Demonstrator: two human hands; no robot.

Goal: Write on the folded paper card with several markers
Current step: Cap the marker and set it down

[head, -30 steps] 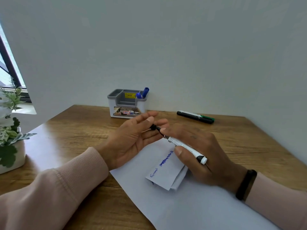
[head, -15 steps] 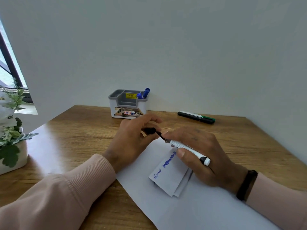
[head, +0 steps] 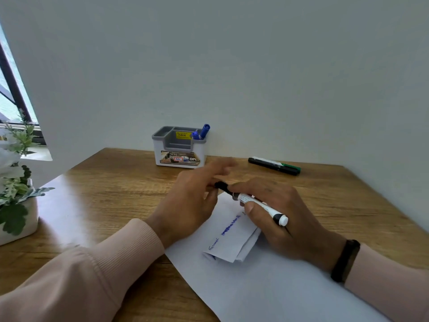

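A white marker (head: 260,204) with a black end is held in the right hand (head: 278,212), fingers curled round its barrel, above the far end of the folded card (head: 232,240). The left hand (head: 192,201) is at the marker's dark far tip, fingers loosely spread and blurred; whether a cap is pinched in it cannot be told. The card lies on a large white sheet (head: 267,287) near the middle of the wooden desk (head: 104,194), with blue writing already seen on its upper face.

The step in hand is judged to be the capping or uncapping of this marker, between bouts of writing. If the cap is coming off, the tip is next to be brought down onto a blank part of the card, which should be steadied by the left hand. If it is going on, another colour is called for: a green-capped marker (head: 275,166) lies far right by the wall, and a blue one (head: 202,132) stands in the grey holder (head: 178,147) at the far side
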